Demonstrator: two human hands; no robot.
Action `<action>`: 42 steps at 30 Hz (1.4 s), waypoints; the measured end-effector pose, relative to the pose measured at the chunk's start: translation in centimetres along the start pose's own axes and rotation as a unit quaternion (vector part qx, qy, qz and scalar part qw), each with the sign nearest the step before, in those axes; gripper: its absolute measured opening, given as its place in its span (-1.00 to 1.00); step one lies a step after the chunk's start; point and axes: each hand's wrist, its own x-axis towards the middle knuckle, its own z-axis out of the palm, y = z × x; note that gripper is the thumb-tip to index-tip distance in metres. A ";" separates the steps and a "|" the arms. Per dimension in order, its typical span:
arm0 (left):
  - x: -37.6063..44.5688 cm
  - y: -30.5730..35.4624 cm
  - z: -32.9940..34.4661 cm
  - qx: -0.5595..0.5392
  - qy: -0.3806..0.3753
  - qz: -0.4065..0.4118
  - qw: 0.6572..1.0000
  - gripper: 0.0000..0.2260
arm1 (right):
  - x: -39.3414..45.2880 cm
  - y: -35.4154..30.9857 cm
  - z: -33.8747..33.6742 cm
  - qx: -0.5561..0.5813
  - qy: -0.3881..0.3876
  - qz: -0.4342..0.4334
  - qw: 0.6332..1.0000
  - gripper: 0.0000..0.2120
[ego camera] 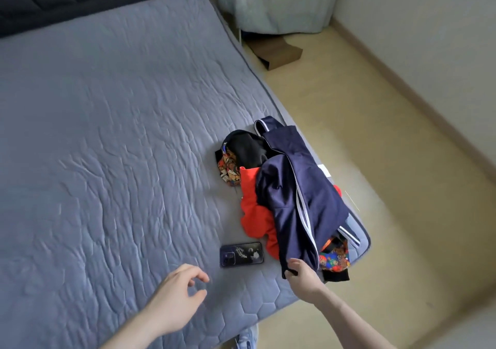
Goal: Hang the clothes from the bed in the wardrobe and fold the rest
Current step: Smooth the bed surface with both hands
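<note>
A pile of clothes lies at the near right corner of the grey quilted bed point(120, 133). On top is a navy track jacket point(300, 187) with white stripes. Under it show an orange-red garment point(253, 209), a black garment point(248, 148) and a colourful patterned piece point(335, 258). My right hand point(300, 276) pinches the near hem of the navy jacket. My left hand point(179, 292) hovers over the mattress to the left, fingers loosely curled, holding nothing.
A dark phone point(241, 254) lies on the bed between my hands, just left of the pile. Beige floor runs along the right of the bed. A brown cardboard piece point(279, 53) and pale curtain point(276, 2) are at the far end.
</note>
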 end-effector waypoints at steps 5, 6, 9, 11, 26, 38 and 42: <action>-4.0 2.4 -1.4 -0.018 -0.009 0.010 1.000 -0.87 | -6.2 -2.4 -6.1 0.076 -0.026 -0.041 0.996 -0.78; -4.0 2.6 -1.2 -0.024 -0.009 0.012 1.000 -0.87 | -6.2 -2.2 -6.4 0.053 -0.015 -0.041 0.998 -0.79; -2.7 2.2 0.2 -0.025 -0.014 0.011 1.000 -0.88 | -3.8 -0.5 -5.3 0.018 0.045 -0.006 0.999 -0.76; -1.1 1.5 0.9 -0.015 -0.023 0.012 1.000 -0.89 | -1.7 0.7 -3.8 0.058 0.082 0.062 0.993 -0.56; 6.3 -3.1 3.8 0.033 -0.003 0.017 0.999 -0.91 | 9.4 5.3 6.2 0.327 0.041 0.222 0.918 -0.83; -4.2 11.8 -5.0 -0.122 0.046 0.113 0.985 -0.29 | -13.6 -18.8 -13.6 0.390 0.064 -0.279 0.875 -0.78; -7.8 17.5 -10.9 -0.250 0.190 0.131 0.940 -0.54 | -20.3 -27.3 -19.2 0.400 0.083 -0.349 0.844 -0.79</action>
